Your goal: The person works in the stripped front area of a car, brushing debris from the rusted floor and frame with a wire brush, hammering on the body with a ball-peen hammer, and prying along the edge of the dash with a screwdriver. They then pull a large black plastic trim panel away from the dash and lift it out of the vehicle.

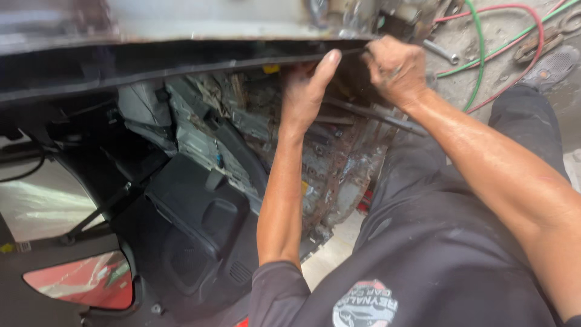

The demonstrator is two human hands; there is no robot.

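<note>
Overhead, a big dark car body panel [151, 60] runs across the top of the view, its black lower edge going left to right, pale dusty metal above it. Below it the stripped interior [254, 127] shows: rusty bare sheet metal, brackets, grey insulation, with a black plastic trim piece [200, 230] lower left holding a speaker grille. Bottom left, a red-reflecting lamp or glass part [85, 281] sits in dark bodywork. Ground at top right is rough grey concrete [502, 30], dirty, with a red hose [532, 57] and green hose [481, 48] looping over it, a wrench [440, 51] lying near the hands and pliers-like tools [541, 39] farther right. A grey shoe [554, 63] rests at the right edge. Person wears black trousers and dark shirt, filling lower right. Left hand [305, 91] reaches up from below, fingers pressed flat against the underside edge of the panel, thumb pointing up along it, palm braced, not wrapped around anything. Right hand [393, 66] is closed in a fist at the same panel edge, just beside the left, apparently clamped on a thin dark strip [354, 53] running along that edge; what exactly is inside the fist cannot be told. A thin metal rod [375, 118] crosses diagonally just below both wrists.
</note>
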